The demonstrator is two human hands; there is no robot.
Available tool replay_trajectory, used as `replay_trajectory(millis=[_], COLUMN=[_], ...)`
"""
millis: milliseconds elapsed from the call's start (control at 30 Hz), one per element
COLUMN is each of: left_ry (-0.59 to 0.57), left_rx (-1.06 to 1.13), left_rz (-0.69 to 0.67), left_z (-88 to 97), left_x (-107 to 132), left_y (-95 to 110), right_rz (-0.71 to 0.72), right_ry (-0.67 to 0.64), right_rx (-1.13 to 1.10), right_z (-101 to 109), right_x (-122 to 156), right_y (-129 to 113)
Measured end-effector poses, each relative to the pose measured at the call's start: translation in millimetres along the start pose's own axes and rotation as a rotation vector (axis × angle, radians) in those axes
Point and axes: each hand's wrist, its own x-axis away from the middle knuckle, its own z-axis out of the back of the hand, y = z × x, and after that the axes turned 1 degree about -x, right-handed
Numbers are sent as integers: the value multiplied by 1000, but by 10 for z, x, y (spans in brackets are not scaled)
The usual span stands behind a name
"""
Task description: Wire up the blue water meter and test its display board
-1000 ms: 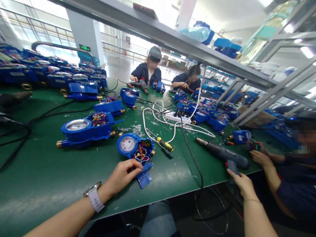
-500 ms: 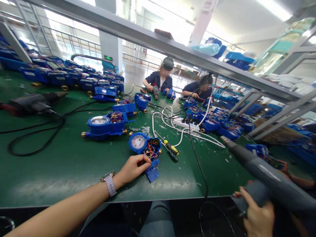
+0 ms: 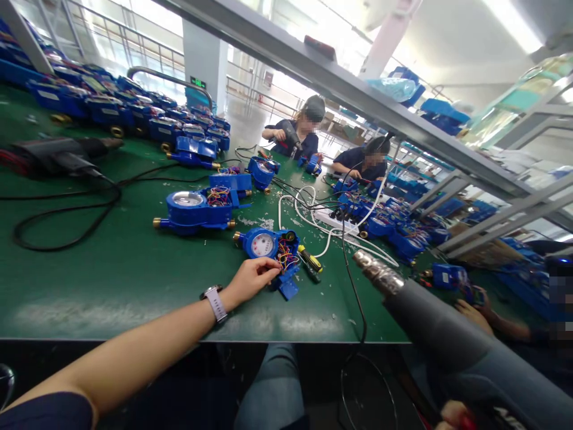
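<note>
A blue water meter (image 3: 261, 245) lies on the green bench, its round dial facing up and its wire compartment uncovered. My left hand (image 3: 253, 279) is at the near side of that compartment, thumb and fingers pinched on thin wires (image 3: 289, 258). At the lower right my right hand (image 3: 454, 413), mostly cut off by the frame's bottom edge, grips a grey heat gun (image 3: 452, 328). Its metal nozzle (image 3: 378, 272) points up and left towards the meter, apart from it. A yellow-and-black screwdriver (image 3: 310, 260) lies just right of the meter.
A second open meter (image 3: 192, 210) sits to the left, with more meters (image 3: 134, 107) massed behind. Another heat gun (image 3: 62, 155) lies at far left. White cable (image 3: 329, 242) and a power strip (image 3: 333, 221) cross the middle. Co-workers sit opposite; another person's hand (image 3: 477, 313) is at right.
The heat gun in my right hand has swung left and nearer the meter. My left hand stays at the wires. The view has tilted. A co-worker opposite has raised a heat gun.
</note>
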Motion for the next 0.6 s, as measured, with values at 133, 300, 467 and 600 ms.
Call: replay_trajectory(millis=[133,300,467,600], left_ry=[125,348,488,541], left_rx=[-31,-47,-112,-132], left_rz=[-63,-208,-280,-303], left_z=[235,445,573,604], left_x=[3,-68,-91,-105], left_y=[75,153,192,188], right_rz=[-22,-126,-153,-165], right_ry=[-348,-496,-551,-596], right_rx=[-76,-58,-47,-63], right_z=[-897,-1320,-1356,-1409], right_x=[-545,-673,-601,-623], right_y=[-310,-308,-161,-111])
